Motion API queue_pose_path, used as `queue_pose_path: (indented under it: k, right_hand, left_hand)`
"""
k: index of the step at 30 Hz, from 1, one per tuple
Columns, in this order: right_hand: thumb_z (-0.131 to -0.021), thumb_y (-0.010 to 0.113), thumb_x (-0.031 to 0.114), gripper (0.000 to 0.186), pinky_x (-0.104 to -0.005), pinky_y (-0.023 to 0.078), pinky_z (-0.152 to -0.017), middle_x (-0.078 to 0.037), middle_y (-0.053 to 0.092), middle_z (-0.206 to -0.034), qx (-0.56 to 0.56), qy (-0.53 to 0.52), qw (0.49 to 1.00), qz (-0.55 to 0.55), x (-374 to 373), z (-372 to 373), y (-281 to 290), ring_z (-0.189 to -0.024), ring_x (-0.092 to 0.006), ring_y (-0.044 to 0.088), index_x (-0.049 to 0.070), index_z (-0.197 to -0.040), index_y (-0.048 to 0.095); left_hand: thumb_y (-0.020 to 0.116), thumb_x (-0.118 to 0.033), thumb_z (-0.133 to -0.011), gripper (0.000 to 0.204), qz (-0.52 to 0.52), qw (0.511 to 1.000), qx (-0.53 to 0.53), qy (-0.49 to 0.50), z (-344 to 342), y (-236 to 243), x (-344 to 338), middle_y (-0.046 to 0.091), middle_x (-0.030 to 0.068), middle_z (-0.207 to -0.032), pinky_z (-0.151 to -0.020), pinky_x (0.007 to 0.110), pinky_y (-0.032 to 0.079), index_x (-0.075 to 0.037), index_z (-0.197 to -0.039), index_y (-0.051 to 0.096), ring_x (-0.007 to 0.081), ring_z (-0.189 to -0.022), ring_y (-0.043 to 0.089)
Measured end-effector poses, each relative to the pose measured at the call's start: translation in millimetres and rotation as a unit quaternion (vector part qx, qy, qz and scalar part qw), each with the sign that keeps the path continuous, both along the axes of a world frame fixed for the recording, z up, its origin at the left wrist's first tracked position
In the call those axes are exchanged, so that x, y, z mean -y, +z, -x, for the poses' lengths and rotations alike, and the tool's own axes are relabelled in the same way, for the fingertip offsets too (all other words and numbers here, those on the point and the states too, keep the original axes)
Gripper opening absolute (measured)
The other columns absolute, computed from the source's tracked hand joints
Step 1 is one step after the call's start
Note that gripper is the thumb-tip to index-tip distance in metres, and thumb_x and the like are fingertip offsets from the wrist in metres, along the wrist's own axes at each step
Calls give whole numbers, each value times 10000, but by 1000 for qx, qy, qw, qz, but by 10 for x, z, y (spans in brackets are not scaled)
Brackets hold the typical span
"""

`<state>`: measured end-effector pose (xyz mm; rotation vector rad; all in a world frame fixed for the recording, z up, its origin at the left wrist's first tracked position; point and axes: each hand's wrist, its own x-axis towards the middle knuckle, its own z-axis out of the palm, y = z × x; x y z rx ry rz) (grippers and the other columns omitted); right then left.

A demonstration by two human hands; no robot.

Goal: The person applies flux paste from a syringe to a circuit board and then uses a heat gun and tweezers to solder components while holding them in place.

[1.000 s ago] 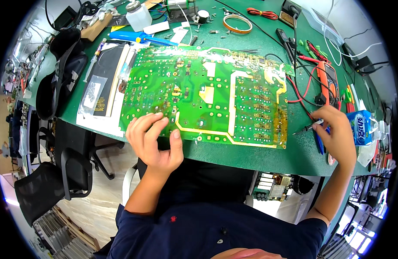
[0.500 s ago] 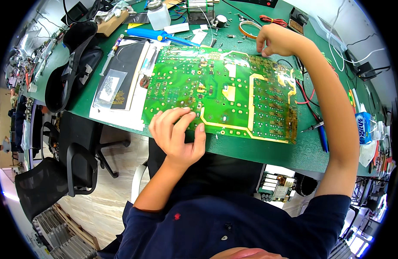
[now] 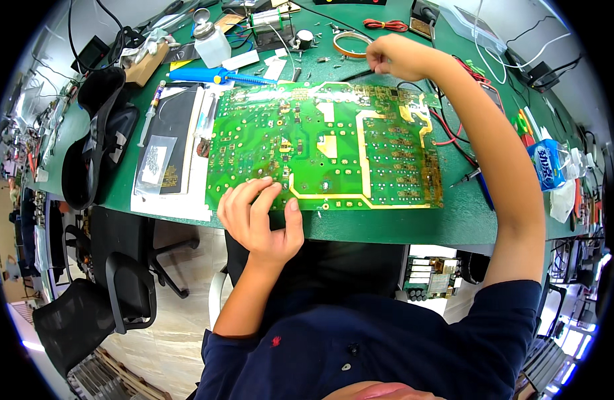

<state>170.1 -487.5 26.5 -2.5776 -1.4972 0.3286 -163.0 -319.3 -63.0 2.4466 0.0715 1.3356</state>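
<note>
The large green circuit board [image 3: 347, 147] lies on the green bench [image 3: 387, 230], reaching from under the fingers of the left hand [image 3: 264, 223] away and rightward until its far edge comes just short of the right hand [image 3: 400, 59]. Gold-coloured traces and small solder points cover its upper face. The left hand rests on the near edge toward the left, its fingers lightly curled over the surface and its thumb standing apart from them, clamped on nothing. The right hand is beyond the far edge, its fingertips drawn together on one end of a thin dark tool [image 3: 356, 76], which points leftward from the grip along that edge; whether it is lifted off the bench I cannot tell.

Just beyond that pinch and to its left is a ring of orange-brown tape [image 3: 339, 49]; farther beyond the hand lies a coiled red cable [image 3: 386, 25]. Well to the left of the same grip are a blue tube-shaped tool [image 3: 197, 75] and a translucent bottle [image 3: 212, 48]. Left of the left hand, a clear bag [image 3: 155, 163] lies on a black folder [image 3: 174, 130], a syringe [image 3: 152, 115] beside it. Well to that hand's right, past the board, stands a blue packet [image 3: 546, 165].
</note>
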Motion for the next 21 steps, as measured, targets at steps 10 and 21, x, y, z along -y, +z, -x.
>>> queue_pose_path:
  k: [10,21]
  right_hand:
    - [-918,581,97,107,-339,480,-771,-76,637,-908,46,-75,954,-286,516,991,718,-832,-194,593,2,-967,581]
    - [-788,683,44,201,-423,475,-772,-127,581,-925,21,36,929,-369,745,2258,291,-865,-329,575,31,-961,582]
  left_hand:
    - [645,-146,-851,299,101,993,-25,-62,39,259,26,624,145,-1123,-994,383,380,-9,-1111,594,284,-1082,543]
    - [579,-72,-970,203,502,760,-73,-406,-283,590,708,653,95,-996,-808,265,501,53,-1128,607,142,-888,627]
